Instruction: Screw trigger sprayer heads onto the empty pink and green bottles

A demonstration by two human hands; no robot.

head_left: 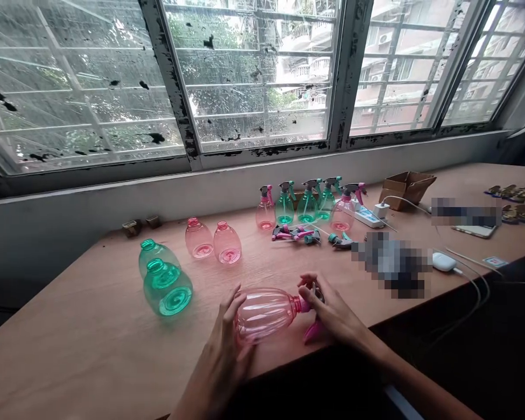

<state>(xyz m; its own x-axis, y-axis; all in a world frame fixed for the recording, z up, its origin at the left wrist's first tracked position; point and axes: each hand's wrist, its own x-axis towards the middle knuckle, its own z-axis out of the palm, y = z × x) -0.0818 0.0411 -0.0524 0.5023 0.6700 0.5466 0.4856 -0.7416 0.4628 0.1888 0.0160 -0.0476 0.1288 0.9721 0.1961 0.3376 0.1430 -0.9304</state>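
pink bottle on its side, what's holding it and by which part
The pink bottle is held at both ends: the left hand grips its base, the right hand the spray head at its neck.

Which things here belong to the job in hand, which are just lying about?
Job: pink bottle, left hand on its base, right hand at its spray head; capless green bottles; capless pink bottles; loose spray heads; row of bottles with heads.
Lying about: power strip; cardboard box; white charger.
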